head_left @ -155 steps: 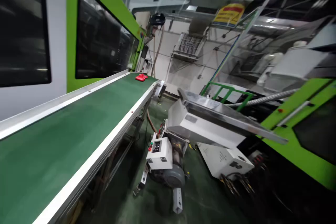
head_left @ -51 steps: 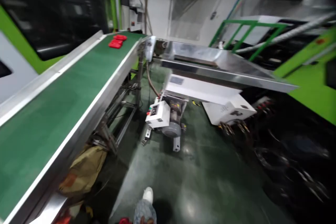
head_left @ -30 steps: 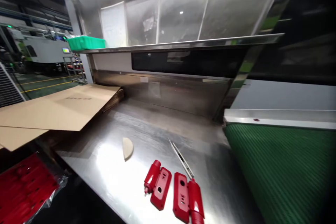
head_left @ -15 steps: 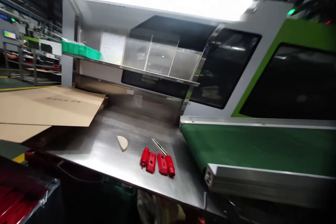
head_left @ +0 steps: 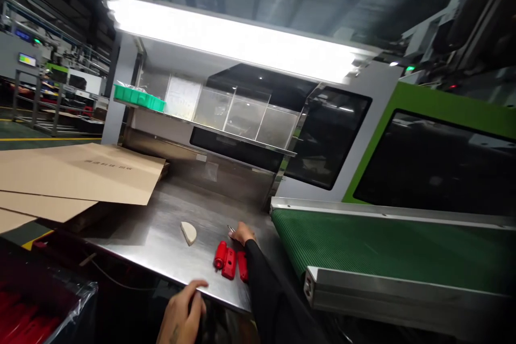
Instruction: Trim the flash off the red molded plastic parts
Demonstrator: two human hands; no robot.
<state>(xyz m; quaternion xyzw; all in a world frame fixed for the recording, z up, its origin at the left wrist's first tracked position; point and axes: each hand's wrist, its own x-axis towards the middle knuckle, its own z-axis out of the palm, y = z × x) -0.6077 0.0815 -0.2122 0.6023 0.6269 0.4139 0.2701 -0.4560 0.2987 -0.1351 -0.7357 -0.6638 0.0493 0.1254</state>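
Your left hand (head_left: pixel 183 314) rests at the near edge of the steel bench (head_left: pixel 161 236), fingers loosely curled on the rim, gripping nothing. Past it, near the bench's near-right corner, sit the red plastic parts (head_left: pixel 228 260): two or so moulded pcs side by side, each a flat plate w/ a rounded barrel along one side; your sleeve covers the right one in part. They look rigid, light and glossy, so prob. slick on polished steel; take one by the flat plate's long edges, not the round barrel. Your right hand (head_left: pixel 243 234) is just beyond them, fingertips down at the thin metal tool (head_left: pixel 230 229), of which only the tip shows; can't tell if the hand has closed on it or only touches it. The tool looks stiff, narrow, hard to lift off a flat top; pinch near the end. Left of it lies a pale half-round piece (head_left: pixel 188 233), matte. Flat cardboard sheets (head_left: pixel 80 174) overhang the far-left corner. To the right, the ribbed green conveyor belt (head_left: pixel 382 250) meets the bench's right edge. Farther back, a shelf carries a green tray (head_left: pixel 139 98) and clear dividers (head_left: pixel 242 118).
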